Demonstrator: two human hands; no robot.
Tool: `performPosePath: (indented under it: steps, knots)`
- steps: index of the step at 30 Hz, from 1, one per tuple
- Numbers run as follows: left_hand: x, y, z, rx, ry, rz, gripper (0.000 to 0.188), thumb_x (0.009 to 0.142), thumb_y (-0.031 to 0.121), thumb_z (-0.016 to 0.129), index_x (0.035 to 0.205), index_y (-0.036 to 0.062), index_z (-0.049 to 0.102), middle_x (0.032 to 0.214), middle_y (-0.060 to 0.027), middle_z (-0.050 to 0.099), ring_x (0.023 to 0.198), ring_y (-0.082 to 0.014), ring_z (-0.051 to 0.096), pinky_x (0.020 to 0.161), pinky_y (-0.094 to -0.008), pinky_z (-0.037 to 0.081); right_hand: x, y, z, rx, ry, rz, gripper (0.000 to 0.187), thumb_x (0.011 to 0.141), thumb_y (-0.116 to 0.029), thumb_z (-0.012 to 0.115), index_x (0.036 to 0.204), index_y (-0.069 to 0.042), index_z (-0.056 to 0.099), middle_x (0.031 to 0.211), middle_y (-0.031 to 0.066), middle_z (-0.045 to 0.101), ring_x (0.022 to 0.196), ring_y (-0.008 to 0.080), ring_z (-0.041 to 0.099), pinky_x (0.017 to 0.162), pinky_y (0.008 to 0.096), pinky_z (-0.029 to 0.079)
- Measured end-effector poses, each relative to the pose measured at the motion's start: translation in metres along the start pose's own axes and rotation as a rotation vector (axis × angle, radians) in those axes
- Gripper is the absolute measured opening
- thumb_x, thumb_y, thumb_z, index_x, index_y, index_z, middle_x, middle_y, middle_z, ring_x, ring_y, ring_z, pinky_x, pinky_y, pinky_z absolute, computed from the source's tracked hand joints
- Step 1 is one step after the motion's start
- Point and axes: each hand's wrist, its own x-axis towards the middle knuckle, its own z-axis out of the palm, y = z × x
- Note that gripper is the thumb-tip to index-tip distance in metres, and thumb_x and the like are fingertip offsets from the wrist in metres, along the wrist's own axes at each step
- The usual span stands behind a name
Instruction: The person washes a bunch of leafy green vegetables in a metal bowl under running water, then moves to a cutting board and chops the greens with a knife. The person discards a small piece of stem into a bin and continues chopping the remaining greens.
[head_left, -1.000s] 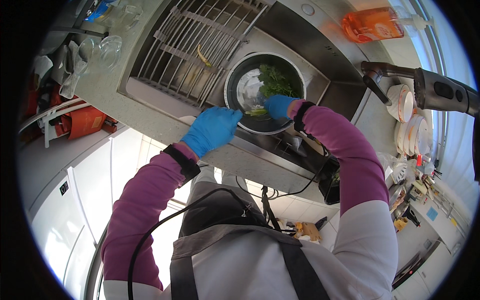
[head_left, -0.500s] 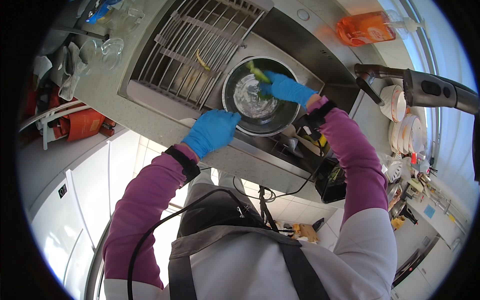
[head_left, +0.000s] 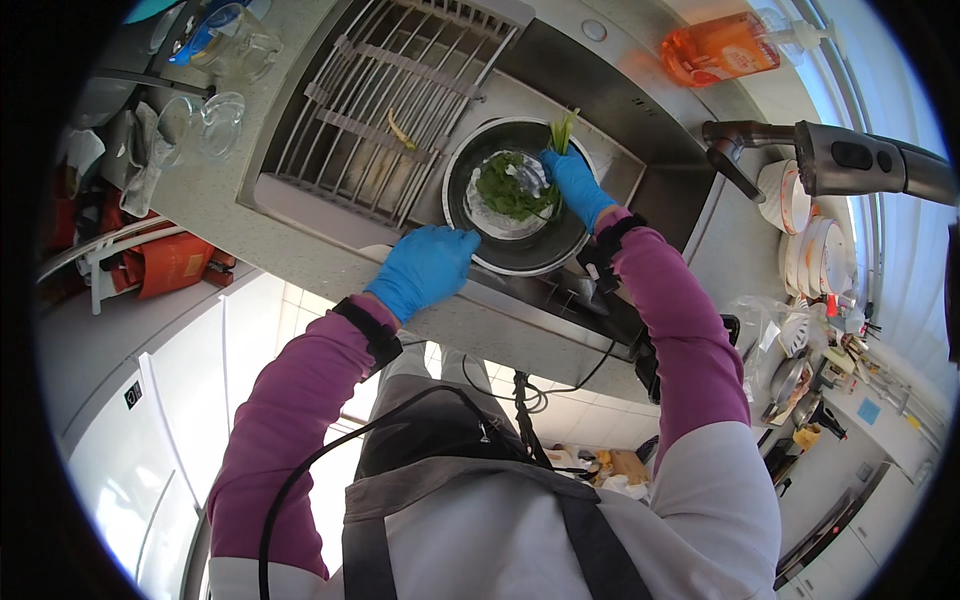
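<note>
A round metal bowl [head_left: 458, 190] holding water sits in the sink. My left hand [head_left: 425, 268], in a blue glove, is closed on the bowl's near-left rim. My right hand [head_left: 577, 188], gloved the same way, grips a bunch of leafy greens [head_left: 510, 190] at the bowl's right side. Pale green stems [head_left: 562, 130] stick out above that hand, past the far rim. The leaves spread across the water in the middle of the bowl. My right fingertips are partly hidden by the hand itself.
A metal roll-up rack [head_left: 365, 75] spans the sink's left part, with a yellowish scrap [head_left: 400, 130] on it. An orange soap bottle [head_left: 715, 50], a dark faucet [head_left: 850, 165] and stacked bowls [head_left: 818, 255] stand right. Glass cups [head_left: 220, 122] are at left.
My right hand has turned and shifted slightly; the leaves now lie spread over the water and the stems point away from me. My left hand stays at the rim.
</note>
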Motion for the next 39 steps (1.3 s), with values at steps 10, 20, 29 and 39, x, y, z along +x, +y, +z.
performPosePath:
  steps: [10, 20, 29, 39]
  knots:
    - [0.002, -0.001, 0.001, -0.024, -0.079, -0.030, 0.010, 0.078, 0.010, 0.053, 0.087, 0.0049, 0.053, 0.069, -0.0146, 0.057, 0.064, -0.0324, 0.059, 0.057, -0.0424, 0.049, -0.005, 0.015, -0.004, -0.192, 0.055, 0.267, 0.038, 0.084, -0.036, 0.063, 0.089, 0.002, 0.062, 0.067, 0.0091, 0.058, 0.062, 0.0167, 0.052, 0.058, 0.0337, 0.042]
    - [0.002, -0.002, 0.001, -0.005, -0.052, 0.003, 0.011, 0.078, 0.011, 0.053, 0.087, 0.0042, 0.054, 0.069, -0.0143, 0.058, 0.064, -0.0316, 0.059, 0.058, -0.0423, 0.049, -0.013, -0.019, 0.010, 0.008, 0.430, -0.287, 0.036, 0.092, -0.034, 0.055, 0.098, 0.001, 0.061, 0.073, 0.0112, 0.060, 0.063, 0.0170, 0.051, 0.064, 0.0333, 0.045]
    - [0.001, -0.001, 0.000, -0.029, 0.006, 0.023, 0.014, 0.077, 0.010, 0.054, 0.090, 0.0049, 0.055, 0.069, -0.0132, 0.058, 0.065, -0.0305, 0.059, 0.059, -0.0413, 0.049, -0.003, -0.005, 0.022, -0.110, 0.058, 0.043, 0.043, 0.088, -0.045, 0.054, 0.089, -0.003, 0.062, 0.071, 0.0026, 0.057, 0.062, 0.0145, 0.050, 0.057, 0.0304, 0.041]
    - [0.002, 0.000, -0.002, -0.022, -0.060, -0.021, 0.011, 0.078, 0.010, 0.053, 0.087, 0.0060, 0.054, 0.067, -0.0134, 0.057, 0.063, -0.0306, 0.058, 0.059, -0.0415, 0.049, -0.032, 0.005, 0.048, -0.224, 0.029, -0.103, 0.036, 0.090, -0.035, 0.056, 0.101, -0.001, 0.059, 0.084, 0.0078, 0.061, 0.077, 0.0143, 0.053, 0.069, 0.0308, 0.044]
